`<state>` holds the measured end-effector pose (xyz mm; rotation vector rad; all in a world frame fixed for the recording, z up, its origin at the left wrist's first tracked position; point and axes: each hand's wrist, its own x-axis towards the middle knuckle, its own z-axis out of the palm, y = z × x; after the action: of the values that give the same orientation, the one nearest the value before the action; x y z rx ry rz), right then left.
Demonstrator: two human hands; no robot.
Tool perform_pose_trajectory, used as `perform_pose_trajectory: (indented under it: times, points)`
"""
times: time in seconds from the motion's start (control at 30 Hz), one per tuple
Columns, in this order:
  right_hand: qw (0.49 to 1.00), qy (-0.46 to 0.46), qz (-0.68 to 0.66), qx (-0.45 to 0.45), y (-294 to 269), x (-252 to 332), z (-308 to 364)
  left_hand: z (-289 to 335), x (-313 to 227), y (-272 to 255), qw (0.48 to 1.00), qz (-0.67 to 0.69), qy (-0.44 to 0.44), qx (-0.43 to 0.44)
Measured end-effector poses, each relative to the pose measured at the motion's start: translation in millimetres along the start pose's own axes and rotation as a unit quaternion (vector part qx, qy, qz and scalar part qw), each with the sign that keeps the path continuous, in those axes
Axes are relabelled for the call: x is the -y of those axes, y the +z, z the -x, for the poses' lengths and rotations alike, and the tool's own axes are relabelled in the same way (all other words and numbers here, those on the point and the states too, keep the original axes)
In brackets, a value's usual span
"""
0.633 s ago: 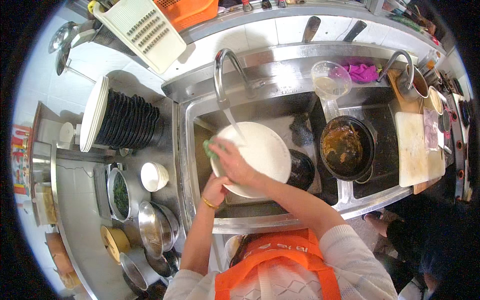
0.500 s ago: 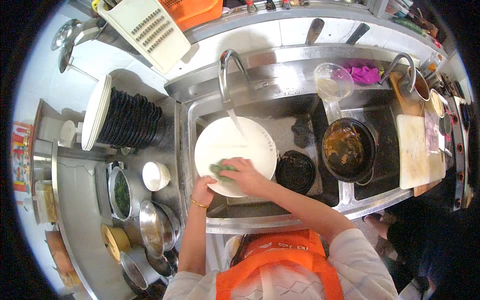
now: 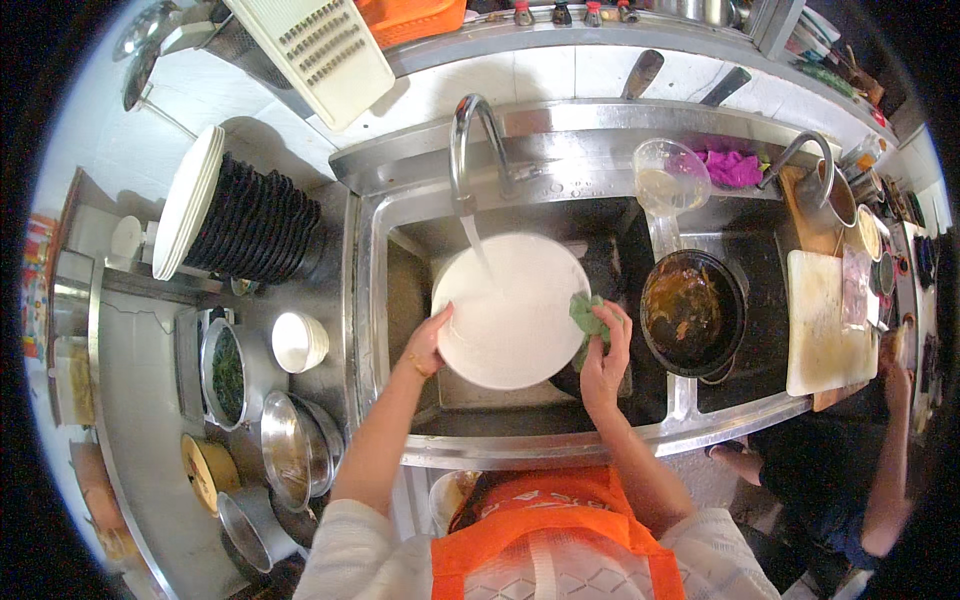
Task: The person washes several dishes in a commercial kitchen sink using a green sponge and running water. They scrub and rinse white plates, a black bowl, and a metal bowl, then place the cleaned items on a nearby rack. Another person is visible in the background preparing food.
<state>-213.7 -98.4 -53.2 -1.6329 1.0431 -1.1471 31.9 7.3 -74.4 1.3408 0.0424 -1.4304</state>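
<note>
A large white plate [image 3: 512,320] is held over the left sink basin [image 3: 415,425], under water running from the curved faucet [image 3: 462,150]. My left hand [image 3: 430,340] grips its left rim, the fingers passing out of sight below it. At the right rim, my right hand [image 3: 606,360] is closed on a green scouring cloth [image 3: 585,316], pressing it to the plate's edge. The plate covers most of a round black dish in the basin.
A black pot [image 3: 692,310] with brown residue straddles the divider, below a clear plastic scoop [image 3: 672,180]. Stacked black and white plates [image 3: 190,215] and a white bowl [image 3: 300,342] stand left. A cutting board [image 3: 830,325] lies right, near another person's arm [image 3: 893,440].
My right hand has gone from the plate's surface to its right rim, taking the green cloth along. The plate has shifted right, and another person's arm has come in at the right.
</note>
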Motion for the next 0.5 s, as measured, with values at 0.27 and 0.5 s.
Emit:
perform_pose_trajectory:
  times: [0.27,0.5]
  points:
    - [0.994,0.086,-0.035,0.062,-2.6,-33.6,42.7,123.6,-84.8,5.6,0.89,-0.429,0.113,-0.102]
    - [0.988,0.096,-0.043,0.112,3.8,-57.9,57.5,254.1,-102.3,58.1,0.497,-0.75,0.374,-0.226]
